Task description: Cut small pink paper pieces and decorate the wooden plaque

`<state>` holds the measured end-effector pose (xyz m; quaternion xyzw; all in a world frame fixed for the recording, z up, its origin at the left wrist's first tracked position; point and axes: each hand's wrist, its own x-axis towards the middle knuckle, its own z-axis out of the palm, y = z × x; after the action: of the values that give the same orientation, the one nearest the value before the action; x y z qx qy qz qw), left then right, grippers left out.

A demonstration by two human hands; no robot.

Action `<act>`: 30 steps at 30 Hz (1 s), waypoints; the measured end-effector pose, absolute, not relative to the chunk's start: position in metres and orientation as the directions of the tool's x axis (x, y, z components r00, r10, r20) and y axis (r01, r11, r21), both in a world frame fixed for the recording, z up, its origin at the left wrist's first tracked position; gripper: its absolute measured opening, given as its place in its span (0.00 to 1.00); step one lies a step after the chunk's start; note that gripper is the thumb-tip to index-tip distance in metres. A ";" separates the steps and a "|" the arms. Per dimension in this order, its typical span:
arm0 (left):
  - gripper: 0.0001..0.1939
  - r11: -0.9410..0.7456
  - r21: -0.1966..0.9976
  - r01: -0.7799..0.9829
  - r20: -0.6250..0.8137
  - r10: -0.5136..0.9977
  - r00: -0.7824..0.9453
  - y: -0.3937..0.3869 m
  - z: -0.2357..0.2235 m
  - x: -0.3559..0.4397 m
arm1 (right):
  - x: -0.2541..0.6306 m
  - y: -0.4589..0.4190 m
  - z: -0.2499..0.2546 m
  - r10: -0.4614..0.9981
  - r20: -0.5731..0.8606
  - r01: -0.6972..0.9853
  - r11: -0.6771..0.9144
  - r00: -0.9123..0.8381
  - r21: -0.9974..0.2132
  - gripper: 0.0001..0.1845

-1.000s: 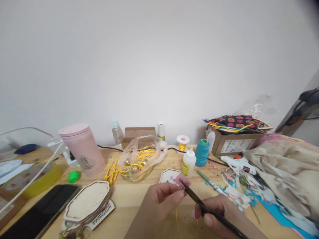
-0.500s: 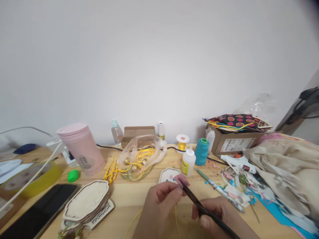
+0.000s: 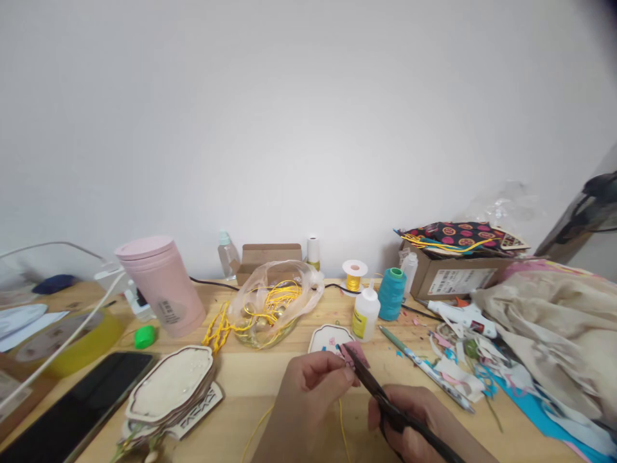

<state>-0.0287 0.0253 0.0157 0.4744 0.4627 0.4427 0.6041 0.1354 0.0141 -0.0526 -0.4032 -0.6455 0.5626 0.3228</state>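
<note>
My left hand (image 3: 321, 386) pinches a small pink piece (image 3: 357, 354) of cloth or paper between thumb and fingers. Wrapped in the fingers of my right hand (image 3: 409, 411) is a pair of dark scissors (image 3: 371, 382), its blades reaching up and left across the pink piece. The exact gap between the blades is hard to make out. Just behind my left hand lies a cream scalloped plaque (image 3: 321, 335) with small pink and blue shapes on it, partly hidden by my fingers. A yellow cord (image 3: 343, 424) runs down below my left hand.
A glue bottle (image 3: 365, 315) and a teal thread cone (image 3: 391, 294) stand behind my hands. A pen (image 3: 419, 363) and scraps (image 3: 457, 376) lie right. A stack of plaques (image 3: 171, 386), a phone (image 3: 81, 411) and a pink tumbler (image 3: 164, 286) are left. A plastic bag (image 3: 274, 302) holds yellow cord.
The scissors have shifted slightly against the pink piece, with more of it showing to the right of the blades. My right hand's fingers have changed position on the handles. The view has moved slightly.
</note>
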 end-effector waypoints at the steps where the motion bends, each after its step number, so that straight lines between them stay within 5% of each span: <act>1: 0.06 0.162 0.982 -0.101 -0.141 0.972 0.186 0.025 0.016 -0.029 | 0.136 0.015 -0.057 0.887 -0.026 0.158 0.053 -0.461 -0.986 0.30; 15: 0.06 0.137 0.985 -0.101 -0.110 0.965 0.238 0.026 0.012 -0.029 | 0.130 0.010 -0.022 0.889 0.013 0.220 0.127 -0.458 -0.967 0.37; 30: 0.08 0.184 0.972 -0.146 -0.132 0.941 0.311 0.027 0.013 -0.033 | 0.142 0.018 -0.034 0.840 0.016 0.143 0.112 -0.542 -0.983 0.30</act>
<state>-0.0329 0.0274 0.0126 0.4829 0.4120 0.4181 0.6499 0.1424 0.0175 -0.0340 -0.3629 -0.6773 0.5590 0.3116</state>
